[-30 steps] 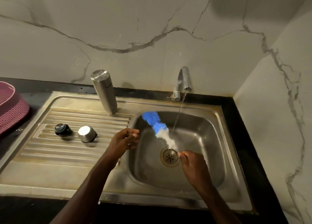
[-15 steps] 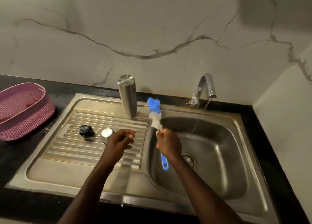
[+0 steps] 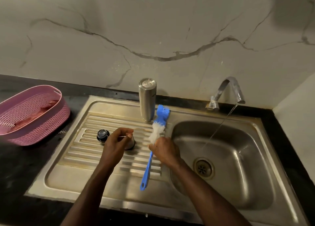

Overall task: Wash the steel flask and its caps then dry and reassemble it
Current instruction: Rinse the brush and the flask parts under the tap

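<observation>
Bottle brush (image 3: 154, 137) now carried from basin to drainboard beside steel flask (image 3: 147, 98), right hand (image 3: 164, 149) grip closed round handle; left hand (image 3: 117, 141) grip loosely curled, empty, over steel cap (image 3: 130, 144). Scrubbing judged next.

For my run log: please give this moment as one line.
right hand: holds brush | left hand: at steel cap | flask: upright | tap: running

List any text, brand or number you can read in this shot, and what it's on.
No text can be read.
Flask: a small dark mark on its side near the top, too small and blurred to read.
Black cap: a pattern on top, no legible letters.
Brush, tap, basket and sink: no markings visible.
</observation>
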